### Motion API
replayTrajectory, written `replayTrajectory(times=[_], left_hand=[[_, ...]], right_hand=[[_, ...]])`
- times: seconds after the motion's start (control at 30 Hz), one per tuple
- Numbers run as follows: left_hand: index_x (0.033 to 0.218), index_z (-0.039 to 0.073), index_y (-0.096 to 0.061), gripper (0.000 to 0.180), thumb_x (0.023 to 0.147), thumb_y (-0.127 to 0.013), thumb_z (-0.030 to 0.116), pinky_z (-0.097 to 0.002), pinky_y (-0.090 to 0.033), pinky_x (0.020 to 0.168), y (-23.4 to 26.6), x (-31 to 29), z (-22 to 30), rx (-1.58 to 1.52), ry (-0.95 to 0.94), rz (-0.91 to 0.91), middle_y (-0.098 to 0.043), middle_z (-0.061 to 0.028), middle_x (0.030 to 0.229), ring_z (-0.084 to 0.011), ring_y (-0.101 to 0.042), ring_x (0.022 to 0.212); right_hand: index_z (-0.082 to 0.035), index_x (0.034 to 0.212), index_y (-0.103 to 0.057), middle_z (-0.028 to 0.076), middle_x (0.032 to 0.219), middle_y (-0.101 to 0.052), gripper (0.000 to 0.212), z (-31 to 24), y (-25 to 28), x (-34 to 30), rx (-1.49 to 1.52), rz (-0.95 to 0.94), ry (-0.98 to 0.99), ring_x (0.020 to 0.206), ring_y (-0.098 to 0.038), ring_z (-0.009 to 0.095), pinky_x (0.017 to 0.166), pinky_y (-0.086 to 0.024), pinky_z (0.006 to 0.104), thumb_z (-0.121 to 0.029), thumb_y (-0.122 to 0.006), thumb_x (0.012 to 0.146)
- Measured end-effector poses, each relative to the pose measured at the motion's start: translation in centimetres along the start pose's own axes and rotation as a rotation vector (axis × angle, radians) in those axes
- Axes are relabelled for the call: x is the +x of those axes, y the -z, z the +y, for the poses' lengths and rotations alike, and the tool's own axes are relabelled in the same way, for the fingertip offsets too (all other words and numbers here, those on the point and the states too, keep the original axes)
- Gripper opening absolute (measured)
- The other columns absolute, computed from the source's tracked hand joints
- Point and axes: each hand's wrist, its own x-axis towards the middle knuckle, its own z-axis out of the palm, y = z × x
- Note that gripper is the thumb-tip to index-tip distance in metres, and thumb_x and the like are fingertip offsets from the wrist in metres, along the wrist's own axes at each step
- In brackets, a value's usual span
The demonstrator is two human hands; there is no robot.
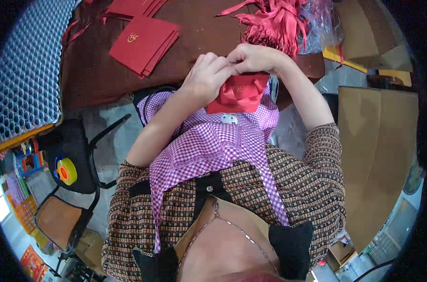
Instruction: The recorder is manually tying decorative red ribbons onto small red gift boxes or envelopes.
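A small red paper gift bag [236, 94] with a gold emblem is upright at my lap, against the purple gingham apron [213, 145]. My left hand [205, 79] is closed at the bag's top left edge, fingers bent. My right hand [256, 58] pinches at the top of the same bag, its fingertips meeting those of the left. What lies between the fingertips is hidden by the knuckles. Beyond my right hand, a heap of red ribbons [279, 26] rests on the brown-covered table [194, 35].
Flat red bags [145, 44] lie stacked on the table to the left, with more behind. Clear plastic wrapping [319, 26] is beside the ribbons. Cardboard [378, 155] stands at right. At left are a rack of blue tubes [25, 70] and a black chair [72, 155] holding yellow tape [66, 171].
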Motion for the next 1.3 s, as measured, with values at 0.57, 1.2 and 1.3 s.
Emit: replayTrajectory(times=[0.57, 1.2, 1.3], left_hand=[[0.087, 0.006, -0.062, 0.015, 0.072, -0.061, 0.006, -0.0365, -0.043, 0.075, -0.7, -0.3, 0.0, -0.094, -0.036, -0.039, -0.057, -0.0079, 0.092, -0.0271, -0.054, 0.086], [0.087, 0.000, -0.061, 0.009, 0.081, -0.060, 0.007, -0.0329, -0.042, 0.087, -0.4, -1.5, -1.9, -0.438, 0.268, -0.241, -0.051, -0.0119, 0.102, -0.0261, -0.052, 0.099], [0.086, 0.001, -0.061, 0.009, 0.080, -0.061, 0.008, -0.0342, -0.041, 0.088, -0.4, -1.7, -1.8, -0.547, 0.276, -0.287, -0.051, -0.0118, 0.102, -0.0268, -0.050, 0.100]], right_hand=[[0.003, 0.096, -0.063, -0.003, 0.076, -0.060, 0.018, 2.3, -3.8, -1.6, 0.364, 0.192, 0.032, 0.073, -0.052, 0.005, 0.070, -0.045, 0.0232, 0.000, -0.060, 0.078], [0.000, 0.083, -0.060, -0.003, 0.071, -0.057, 0.012, 2.3, -4.6, -2.2, 0.395, 0.568, -0.066, 0.067, -0.051, 0.005, 0.061, -0.042, 0.0212, -0.011, -0.059, 0.082], [-0.003, 0.081, -0.060, -0.004, 0.070, -0.053, 0.013, 2.8, -2.3, -3.7, 0.511, 0.715, -0.110, 0.066, -0.048, 0.005, 0.061, -0.040, 0.0210, -0.016, -0.059, 0.084]])
